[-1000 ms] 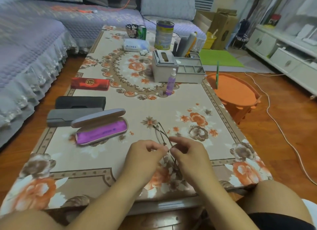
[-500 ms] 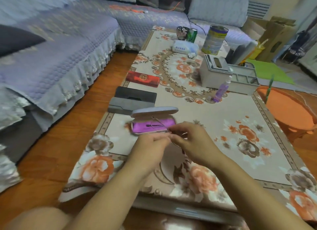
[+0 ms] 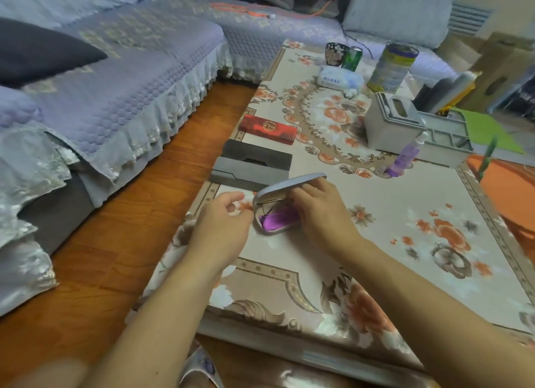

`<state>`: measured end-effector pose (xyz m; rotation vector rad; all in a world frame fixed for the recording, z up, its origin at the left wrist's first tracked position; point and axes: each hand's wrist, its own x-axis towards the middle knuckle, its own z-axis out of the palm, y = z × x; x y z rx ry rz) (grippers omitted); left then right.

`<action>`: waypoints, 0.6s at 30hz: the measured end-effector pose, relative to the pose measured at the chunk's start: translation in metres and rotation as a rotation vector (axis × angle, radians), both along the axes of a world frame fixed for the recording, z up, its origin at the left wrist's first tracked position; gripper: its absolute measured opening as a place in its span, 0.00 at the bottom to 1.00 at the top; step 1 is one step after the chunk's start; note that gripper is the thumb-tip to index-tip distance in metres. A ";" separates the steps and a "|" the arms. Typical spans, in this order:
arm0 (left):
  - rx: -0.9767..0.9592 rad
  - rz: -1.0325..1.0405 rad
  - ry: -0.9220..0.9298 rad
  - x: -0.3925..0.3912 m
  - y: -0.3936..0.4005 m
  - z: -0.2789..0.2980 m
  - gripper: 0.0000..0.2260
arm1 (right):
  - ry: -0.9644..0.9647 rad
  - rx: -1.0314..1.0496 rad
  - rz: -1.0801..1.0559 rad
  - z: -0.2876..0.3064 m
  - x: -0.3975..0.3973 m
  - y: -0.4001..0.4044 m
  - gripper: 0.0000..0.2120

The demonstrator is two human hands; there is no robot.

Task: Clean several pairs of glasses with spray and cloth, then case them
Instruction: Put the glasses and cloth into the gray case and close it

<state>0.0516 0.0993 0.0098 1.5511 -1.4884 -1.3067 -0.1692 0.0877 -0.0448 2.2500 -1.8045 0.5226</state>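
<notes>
Glasses [image 3: 272, 204]: thin metal frame, lying partly inside the open clamshell case [image 3: 278, 214], over its purple lining. Only part of the frame shows; the rest is hidden under the right hand.

Right hand [image 3: 321, 211]: laid over the right part of the case, fingers bent down onto the glasses at the case mouth. It appears to hold the frame, but the fingertips are hidden, so the exact grip cannot be told. Back of the hand touches or nearly touches the raised grey lid.

Left hand [image 3: 223, 222]: just left of the case, apart from it or barely touching it. Fingers loosely curled, thumb and forefinger tips close together. Nothing visible between them.

Case sits near the left edge of the table [image 3: 405, 243], which carries a floral cover in beige and orange.

Just beyond the case: a grey case [image 3: 246, 176], closed, and a black case [image 3: 257, 156] touching it on the far side. Further along the same edge, a red case [image 3: 270, 128], closed.

Right of these, mid-table: a purple spray bottle [image 3: 405, 156], tilted in the view, beside a grey organiser box [image 3: 393, 124].

Far end of table: tissue pack [image 3: 340, 79], dark patterned cup [image 3: 335, 53], green can [image 3: 353, 58], tall tin [image 3: 395, 66].

Left of table: wooden floor [image 3: 115, 257], then a sofa [image 3: 115, 83] with a lavender quilted cover and a dark cushion [image 3: 43, 54].
</notes>
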 end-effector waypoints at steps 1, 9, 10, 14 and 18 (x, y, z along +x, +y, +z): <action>0.009 -0.028 0.014 -0.004 -0.001 -0.002 0.19 | 0.026 -0.009 0.014 -0.002 -0.002 0.000 0.07; -0.028 -0.091 -0.095 -0.032 -0.011 -0.026 0.28 | -0.045 -0.031 -0.005 -0.008 -0.007 0.008 0.11; -0.045 -0.099 -0.107 -0.034 -0.011 -0.029 0.28 | -0.081 -0.043 -0.017 -0.008 -0.006 0.009 0.11; -0.084 -0.044 -0.167 -0.042 -0.010 -0.039 0.28 | -0.148 -0.092 -0.014 -0.004 -0.003 0.008 0.09; -0.105 -0.037 -0.166 -0.046 -0.017 -0.055 0.29 | -0.178 -0.136 -0.063 -0.003 -0.010 0.004 0.09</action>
